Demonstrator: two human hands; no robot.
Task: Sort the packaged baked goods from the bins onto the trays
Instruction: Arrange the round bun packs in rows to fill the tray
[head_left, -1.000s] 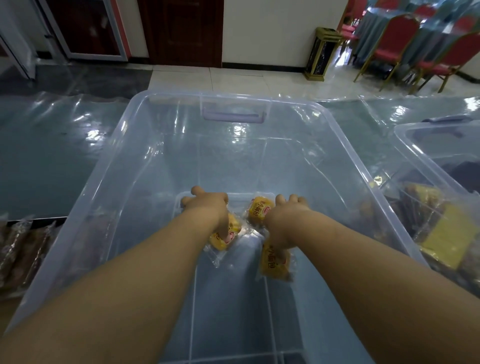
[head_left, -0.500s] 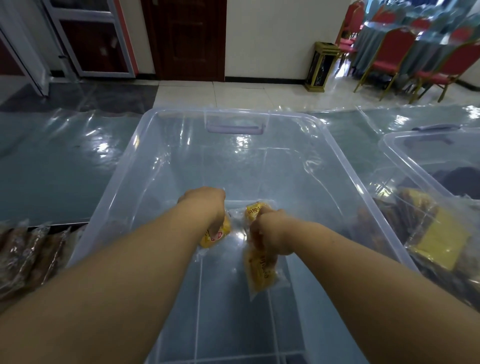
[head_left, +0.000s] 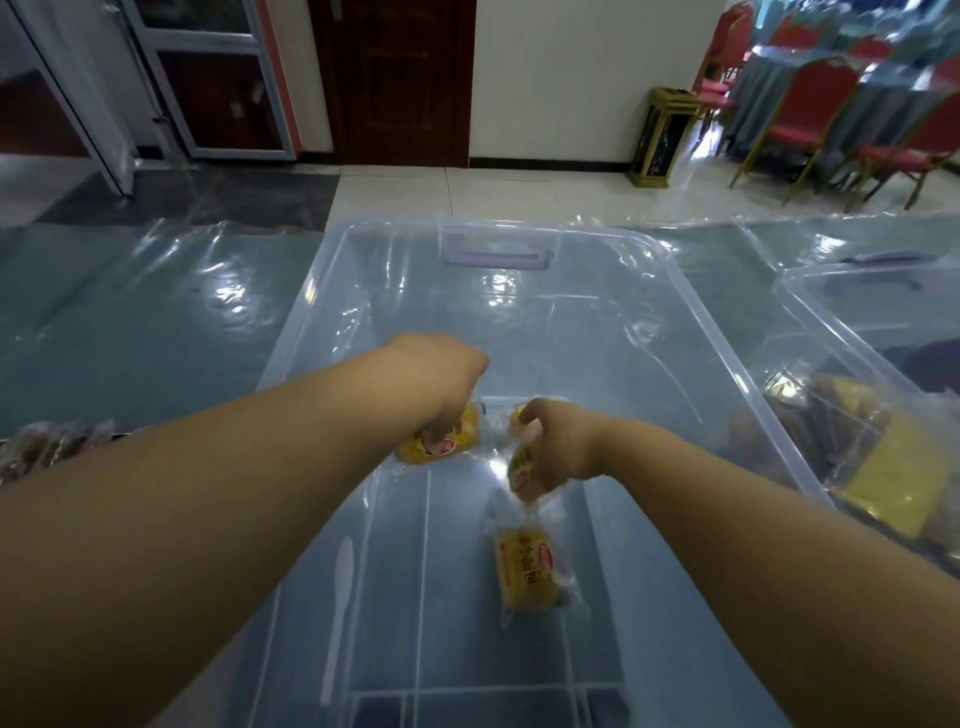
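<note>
A large clear plastic bin (head_left: 691, 317) stands in front of me on the covered table. Both my hands are inside it. My left hand (head_left: 441, 379) grips a yellow packaged cake (head_left: 452, 441) by its clear wrapper. My right hand (head_left: 558, 449) grips a second yellow packaged cake (head_left: 519, 465), and a third yellow cake in its wrapper (head_left: 527, 574) hangs below that hand, joined by the wrapper edge as far as I can tell. My fingers are mostly hidden behind the backs of my hands.
A second clear bin (head_left: 852, 364) at the right holds yellow and brown packaged goods (head_left: 888, 478). Brown wrapped baked goods (head_left: 47, 447) lie at the left edge. Glossy plastic sheeting (head_left: 130, 322) covers the table. Red chairs (head_left: 810, 98) and a waste bin (head_left: 662, 137) stand beyond.
Both hands have closed on the yellow packets and lifted them off the bin floor. A packet now dangles below my right hand. The camera has tilted up a little.
</note>
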